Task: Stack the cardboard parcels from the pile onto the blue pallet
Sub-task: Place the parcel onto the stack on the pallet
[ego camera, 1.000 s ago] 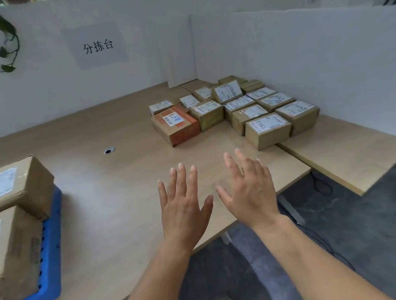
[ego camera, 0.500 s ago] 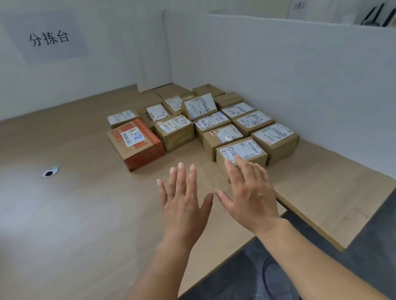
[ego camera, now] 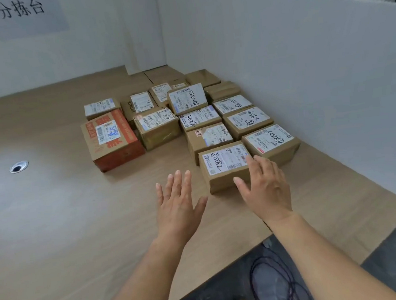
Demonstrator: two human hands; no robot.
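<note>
Left hand: the left hand (ego camera: 178, 207) is flat and released, fingers straight and slightly spread, palm down over the bare counter (ego camera: 66, 223); it holds nothing.
Right hand: the right hand (ego camera: 266, 186) is also released, fingers extended over the near right corner of the nearest parcel (ego camera: 223, 169), thumb by its front face; whether it presses on the cardboard cannot be told.
Parcels: the pile of parcels (ego camera: 199, 120) lies in rows on the counter near the far right corner, labels up, with an orange-printed box (ego camera: 111, 138) at its left edge.
Counter: light wood with a round metal cable hole (ego camera: 19, 166) at the left.
Room: a white partition (ego camera: 306, 79) stands along the right, a paper sign (ego camera: 21, 12) hangs on the back wall, and a dark cable (ego camera: 273, 285) loops on the grey floor.
</note>
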